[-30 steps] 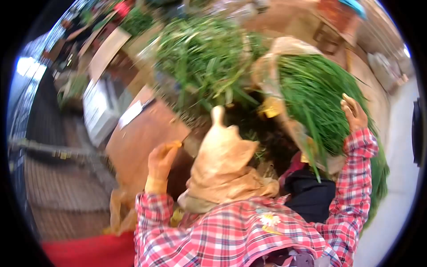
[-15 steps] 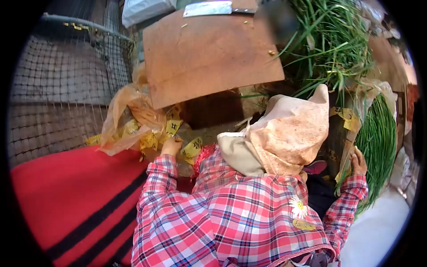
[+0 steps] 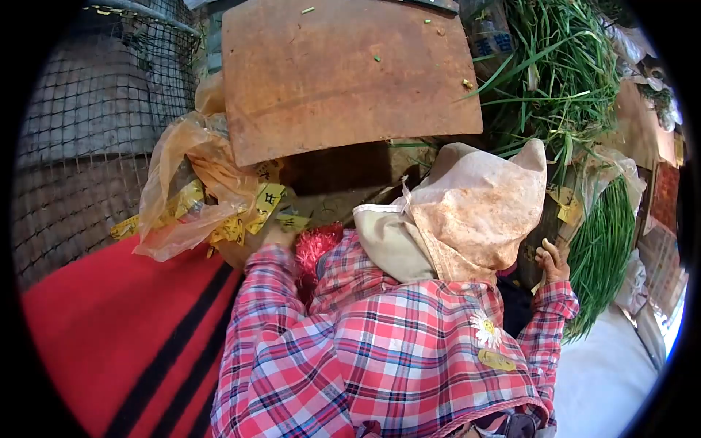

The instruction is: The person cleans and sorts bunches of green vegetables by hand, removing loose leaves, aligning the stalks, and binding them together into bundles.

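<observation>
My left hand (image 3: 280,238) is low beside the red tinsel-like bundle (image 3: 318,248), just under yellow printed strips (image 3: 267,203); it is blurred and its fingers are mostly hidden. A crumpled clear plastic bag (image 3: 164,191) with more yellow strips lies to its left. My right hand (image 3: 553,261) is raised at the right, fingers apart and partly curled, with nothing in it. Beside it stands a bundle of long green stalks (image 3: 603,252) in clear plastic. A stained pale cloth (image 3: 478,208) covers my lap between the hands.
A brown wooden board (image 3: 343,77) lies ahead, with small green bits on it. Loose green leaves (image 3: 558,73) are heaped at the upper right. Black netting (image 3: 80,153) hangs at the left, above a red cloth with black stripes (image 3: 109,321). A white sack (image 3: 606,379) is at the lower right.
The view has swung toward the left side since the first frame. My left hand has come down beside the yellow strips. My right hand has moved off the green stalks.
</observation>
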Tool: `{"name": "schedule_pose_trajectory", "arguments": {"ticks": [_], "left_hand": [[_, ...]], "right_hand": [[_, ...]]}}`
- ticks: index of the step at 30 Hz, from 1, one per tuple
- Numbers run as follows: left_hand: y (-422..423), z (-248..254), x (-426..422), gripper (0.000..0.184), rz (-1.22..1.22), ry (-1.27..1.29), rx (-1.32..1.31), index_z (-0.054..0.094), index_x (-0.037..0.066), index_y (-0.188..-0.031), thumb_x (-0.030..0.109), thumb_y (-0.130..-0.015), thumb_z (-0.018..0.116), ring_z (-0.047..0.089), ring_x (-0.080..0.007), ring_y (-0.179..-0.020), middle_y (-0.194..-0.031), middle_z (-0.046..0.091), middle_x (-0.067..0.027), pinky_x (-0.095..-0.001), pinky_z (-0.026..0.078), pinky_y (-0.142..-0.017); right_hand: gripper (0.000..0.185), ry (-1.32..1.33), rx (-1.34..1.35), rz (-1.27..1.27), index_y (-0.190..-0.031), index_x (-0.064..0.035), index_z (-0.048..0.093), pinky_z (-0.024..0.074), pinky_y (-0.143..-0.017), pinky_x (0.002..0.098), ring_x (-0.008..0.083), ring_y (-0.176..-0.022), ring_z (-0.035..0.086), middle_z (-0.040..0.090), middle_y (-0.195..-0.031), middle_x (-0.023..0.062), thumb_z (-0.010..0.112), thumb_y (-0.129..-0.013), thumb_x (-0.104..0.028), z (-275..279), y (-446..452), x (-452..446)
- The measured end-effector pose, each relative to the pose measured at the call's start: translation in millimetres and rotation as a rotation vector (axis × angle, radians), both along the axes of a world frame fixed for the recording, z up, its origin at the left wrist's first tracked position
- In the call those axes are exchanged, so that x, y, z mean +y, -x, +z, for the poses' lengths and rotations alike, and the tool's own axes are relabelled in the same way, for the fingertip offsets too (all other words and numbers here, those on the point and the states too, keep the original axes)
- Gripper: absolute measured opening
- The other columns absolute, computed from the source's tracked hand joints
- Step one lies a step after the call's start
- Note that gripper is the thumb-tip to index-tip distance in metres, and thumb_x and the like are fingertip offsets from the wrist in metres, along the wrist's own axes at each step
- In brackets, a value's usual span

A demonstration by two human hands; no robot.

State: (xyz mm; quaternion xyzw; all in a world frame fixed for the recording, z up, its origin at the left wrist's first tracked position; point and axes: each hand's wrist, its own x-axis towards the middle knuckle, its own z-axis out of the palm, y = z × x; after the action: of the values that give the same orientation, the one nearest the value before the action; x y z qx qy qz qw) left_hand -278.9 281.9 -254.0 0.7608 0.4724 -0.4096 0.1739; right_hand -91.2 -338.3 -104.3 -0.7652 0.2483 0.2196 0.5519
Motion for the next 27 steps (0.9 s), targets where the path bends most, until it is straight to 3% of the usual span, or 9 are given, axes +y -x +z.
{"name": "schedule_pose_trajectory", "arguments": {"ticks": [6,12,16,17,18,20,21,24,27], "left_hand": [[45.3,-5.5,55.8,0.059,-0.086,-0.019,-0.025,0.054,0.001,-0.116,0.039,-0.073,0.065,0.058,-0.0311,-0.096,-0.110,0.059,-0.0194,-0.0370,0.044,-0.086],[32.8,-35.3,85.3,0.051,-0.074,0.065,-0.004,0.054,0.001,-0.115,0.031,-0.075,0.064,0.060,-0.0267,-0.091,-0.106,0.061,-0.0167,-0.0335,0.046,-0.082],[30.2,-50.8,56.0,0.046,-0.107,0.173,-0.232,0.055,0.001,-0.114,0.025,-0.076,0.064,0.061,-0.0239,-0.088,-0.103,0.062,-0.0149,-0.0312,0.047,-0.080],[4.7,-9.4,30.3,0.036,-0.073,0.215,-0.289,0.058,0.000,-0.109,0.018,-0.077,0.062,0.062,-0.0210,-0.084,-0.096,0.064,-0.0135,-0.0289,0.048,-0.075],[4.7,-4.2,20.0,0.030,-0.124,0.192,-0.410,0.062,0.000,-0.102,0.017,-0.077,0.061,0.063,-0.0221,-0.081,-0.090,0.066,-0.0133,-0.0296,0.049,-0.075],[-29.5,40.1,-15.3,0.033,0.087,0.291,-0.429,0.065,0.003,-0.095,0.029,-0.074,0.063,0.061,-0.0301,-0.089,-0.092,0.065,-0.0172,-0.0362,0.047,-0.082],[-34.3,37.3,-25.0,0.033,0.088,0.292,-0.429,0.065,0.003,-0.095,0.029,-0.074,0.063,0.061,-0.0301,-0.089,-0.092,0.065,-0.0172,-0.0362,0.047,-0.082],[-57.0,29.8,-47.6,0.035,-0.099,0.291,-0.182,0.068,0.007,-0.093,0.035,-0.072,0.066,0.062,-0.0296,-0.088,-0.092,0.065,-0.0145,-0.0358,0.047,-0.082],[-67.3,16.5,-64.7,0.046,-0.300,0.214,0.023,0.067,0.002,-0.090,0.042,-0.067,0.070,0.063,-0.0257,-0.084,-0.089,0.066,-0.0160,-0.0346,0.047,-0.080]], "right_hand": [[0.039,0.001,0.091,0.007,-0.118,0.0002,0.054,0.0483,-0.079,0.0256,0.0158,-0.093,0.058,0.060,-0.105,0.0091,0.063,-0.084,-0.016,-6.4,7.5,5.5],[0.045,0.006,0.133,0.032,-0.119,-0.0006,0.052,0.0481,-0.076,0.0238,0.0142,-0.087,0.059,0.061,-0.100,0.0086,0.066,-0.083,-0.023,4.4,19.2,8.0],[0.043,0.060,0.182,0.053,-0.119,-0.0022,0.053,0.0483,-0.075,0.0238,0.0137,-0.084,0.059,0.062,-0.100,0.0072,0.064,-0.084,-0.023,4.3,32.3,-0.4],[0.043,0.065,0.208,0.055,-0.119,-0.0026,0.053,0.0484,-0.074,0.0238,0.0134,-0.084,0.059,0.062,-0.100,0.0068,0.064,-0.084,-0.023,4.5,35.4,1.5],[0.043,0.066,0.210,0.052,-0.119,-0.0026,0.053,0.0484,-0.074,0.0238,0.0134,-0.084,0.059,0.062,-0.100,0.0068,0.064,-0.084,-0.023,3.8,38.1,5.4],[0.042,0.070,0.220,0.084,-0.119,-0.0023,0.053,0.0483,-0.074,0.0233,0.0129,-0.084,0.059,0.062,-0.101,0.0064,0.064,-0.084,-0.022,-0.2,40.7,12.1],[0.042,0.035,0.211,0.088,-0.119,-0.0017,0.053,0.0482,-0.073,0.0229,0.0131,-0.085,0.059,0.061,-0.103,0.0067,0.063,-0.084,-0.022,-1.8,42.0,14.5],[0.042,0.021,0.183,0.078,-0.119,-0.0011,0.053,0.0483,-0.073,0.0226,0.0132,-0.087,0.060,0.061,-0.105,0.0069,0.063,-0.084,-0.022,-3.9,42.5,21.2],[0.042,0.006,0.160,0.045,-0.119,-0.0005,0.053,0.0485,-0.074,0.0229,0.0130,-0.088,0.059,0.061,-0.106,0.0069,0.063,-0.084,-0.021,-5.1,49.2,15.8]]}}
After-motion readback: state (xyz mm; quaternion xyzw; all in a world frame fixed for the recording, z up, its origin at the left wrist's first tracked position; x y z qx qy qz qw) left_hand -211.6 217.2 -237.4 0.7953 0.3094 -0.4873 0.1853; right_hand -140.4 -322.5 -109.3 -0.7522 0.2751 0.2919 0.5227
